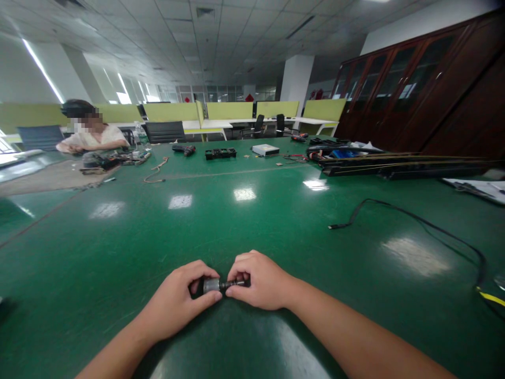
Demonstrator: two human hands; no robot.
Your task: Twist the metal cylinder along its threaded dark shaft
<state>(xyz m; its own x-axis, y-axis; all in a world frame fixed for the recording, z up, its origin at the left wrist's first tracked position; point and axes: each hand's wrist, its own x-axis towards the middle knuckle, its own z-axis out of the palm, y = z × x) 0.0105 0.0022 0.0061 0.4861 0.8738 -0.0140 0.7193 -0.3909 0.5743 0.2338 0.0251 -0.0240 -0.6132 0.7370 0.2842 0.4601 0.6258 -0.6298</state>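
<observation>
On the green tabletop in front of me lies a small grey metal cylinder with a thin ridged shaft (pixel 212 285), shaped like a small motor. My left hand (pixel 179 295) has its thumb and fingers closed around the cylinder end, on the left. From the other side, my right hand (pixel 258 281) pinches the shaft end between thumb and curled fingers. The part lies level, pointing left to right between both hands. Fingers hide its two ends, and I cannot tell whether the cylinder and shaft are one piece or two.
A black cable (pixel 414 216) runs along the right of the green table (pixel 236 226). Farther back are a power drill (pixel 183 150), a black bracket (pixel 220 153), a white box (pixel 265 150) and piled black parts (pixel 355 158). Another person (pixel 94 131) sits at far left.
</observation>
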